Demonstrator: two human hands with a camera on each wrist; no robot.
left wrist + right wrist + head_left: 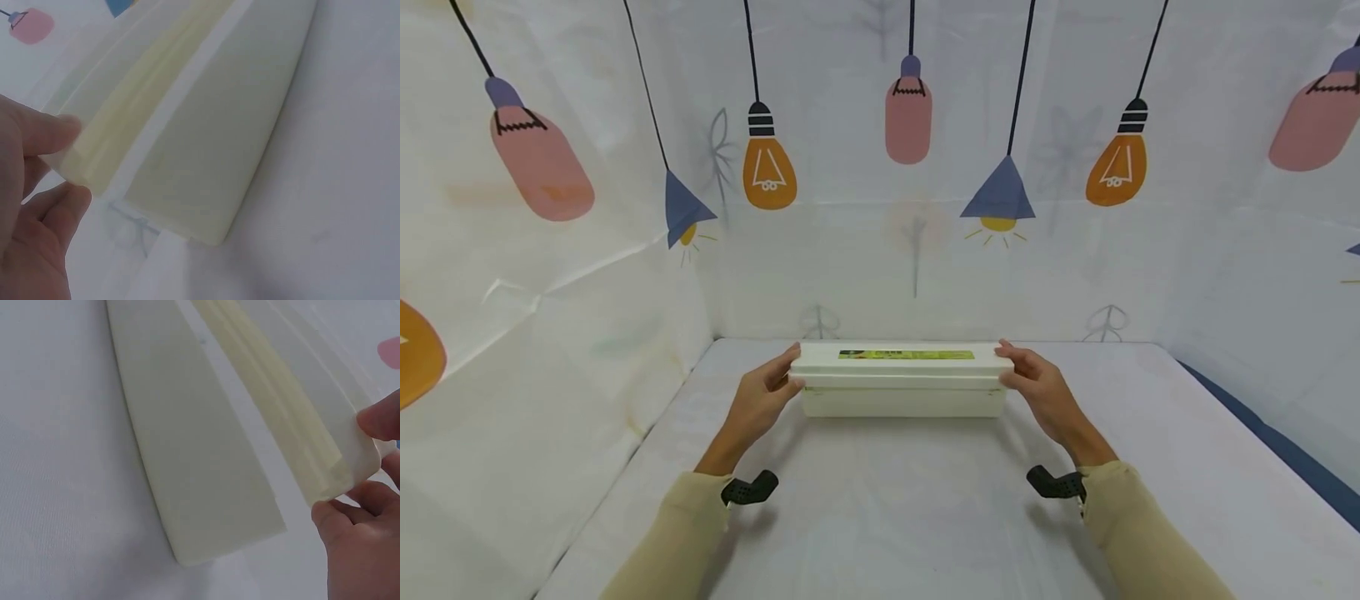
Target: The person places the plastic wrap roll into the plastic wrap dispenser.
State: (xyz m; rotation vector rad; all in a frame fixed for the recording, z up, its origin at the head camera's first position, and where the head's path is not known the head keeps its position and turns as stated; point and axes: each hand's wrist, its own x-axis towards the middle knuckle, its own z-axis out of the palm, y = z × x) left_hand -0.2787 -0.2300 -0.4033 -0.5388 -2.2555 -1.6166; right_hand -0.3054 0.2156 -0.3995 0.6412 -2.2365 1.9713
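Note:
A long off-white box stands toward the back of the table in the head view, its lid (901,372) over its base (904,405). A yellow-green label (906,354) runs along the lid's top. At the left end, my left hand (760,406) pinches the lid between thumb and fingers. The right hand (1042,393) has the same grip on its right end. Both wrist views show a pale gap separating the lid (119,134) from the base (212,144). Seen from the right wrist, the base (181,444) sits on the table. The box's inside is hidden.
White cloth covers the table (895,517). Behind the box rises a white wall sheet (850,258) printed with hanging lamps, which also closes in the left and right sides. A dark blue strip (1277,442) shows past the table's right edge.

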